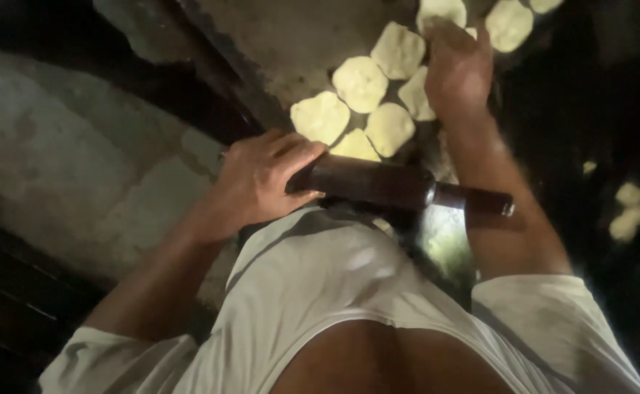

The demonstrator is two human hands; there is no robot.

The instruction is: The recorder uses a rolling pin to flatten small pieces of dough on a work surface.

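The left hand has its grip closed around one end of a dark wooden rolling pin, which lies crosswise just above the person's white shirt. The right hand reaches forward, fingers spread and flat on the pale dough rounds spread on the grey floor, holding nothing. The step in hand looks like laying out or shifting a rolled round; the next move likely calls for a light touch so the thin dough does not tear or stick
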